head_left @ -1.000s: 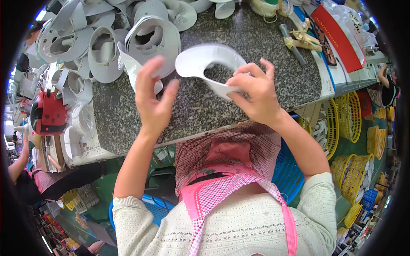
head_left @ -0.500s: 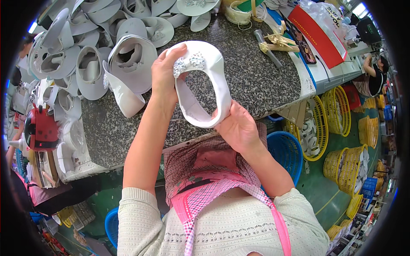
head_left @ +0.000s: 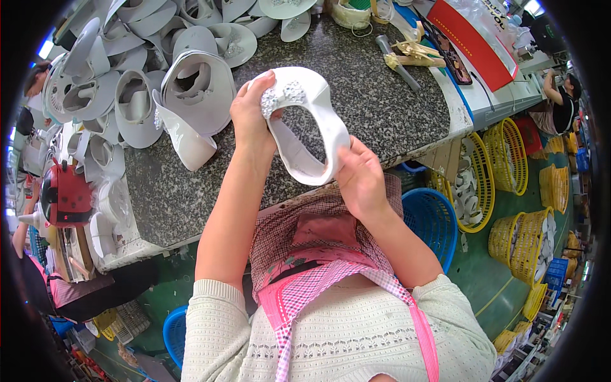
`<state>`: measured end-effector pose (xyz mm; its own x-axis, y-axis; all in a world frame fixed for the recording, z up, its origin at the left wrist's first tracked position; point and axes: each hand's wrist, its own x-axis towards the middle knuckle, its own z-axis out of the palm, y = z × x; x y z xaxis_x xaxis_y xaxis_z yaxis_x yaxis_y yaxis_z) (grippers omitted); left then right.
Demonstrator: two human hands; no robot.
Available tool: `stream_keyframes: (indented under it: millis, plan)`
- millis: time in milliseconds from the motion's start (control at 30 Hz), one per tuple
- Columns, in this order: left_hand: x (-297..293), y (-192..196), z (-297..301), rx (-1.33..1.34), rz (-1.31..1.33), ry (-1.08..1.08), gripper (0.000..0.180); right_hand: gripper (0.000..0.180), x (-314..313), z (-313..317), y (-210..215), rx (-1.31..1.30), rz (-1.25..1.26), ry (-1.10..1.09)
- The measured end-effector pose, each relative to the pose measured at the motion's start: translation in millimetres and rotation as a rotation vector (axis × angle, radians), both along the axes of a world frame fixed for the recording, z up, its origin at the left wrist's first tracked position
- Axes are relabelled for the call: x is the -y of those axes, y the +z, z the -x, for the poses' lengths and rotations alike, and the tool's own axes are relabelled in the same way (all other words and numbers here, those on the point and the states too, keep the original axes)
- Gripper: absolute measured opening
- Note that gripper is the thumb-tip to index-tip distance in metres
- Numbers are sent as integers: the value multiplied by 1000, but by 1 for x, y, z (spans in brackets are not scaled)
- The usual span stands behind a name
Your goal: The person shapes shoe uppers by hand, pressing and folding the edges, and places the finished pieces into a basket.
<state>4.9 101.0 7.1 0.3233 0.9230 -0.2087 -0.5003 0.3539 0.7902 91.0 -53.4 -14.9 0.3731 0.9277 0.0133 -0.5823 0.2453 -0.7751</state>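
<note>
Lowered slightly, white shoe upper stays in both hands' closed grip: left hand, right hand.

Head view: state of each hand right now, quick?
Left hand: closed on the top end of the white shoe upper, by its sparkly trim.
Right hand: closed on the lower edge of the same white shoe upper.

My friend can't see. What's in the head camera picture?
Two bare hands, left hand and right hand, hold up a white curved shoe upper with sparkly trim above a speckled grey stone worktable, where a pile of similar white shoe pieces lies.
</note>
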Motion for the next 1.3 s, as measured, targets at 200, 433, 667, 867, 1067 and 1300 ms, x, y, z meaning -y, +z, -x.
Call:
stream_keyframes:
  millis: [200,433,667,867,1067,1300]
  plan:
    - [25,30,-1,44,-94,-87,32,23,-8,-38,7,-21,-54,140]
    - [12,42,33,-448,-1454,90,33,5,-25,-61,37,1768,-210,-447]
    - [30,-16,44,-967,-1373,-508,25,5,-24,-72,-22,2153,-382,-446]
    - [26,-30,37,-939,-1673,-417,24,8,-16,-76,-19,2187,-349,-304]
    - [15,-24,30,-913,-1953,-532,24,12,-10,-66,-16,2172,-164,-351]
    - [17,-30,26,-870,-1961,-523,27,16,0,-34,-31,2015,-146,-481]
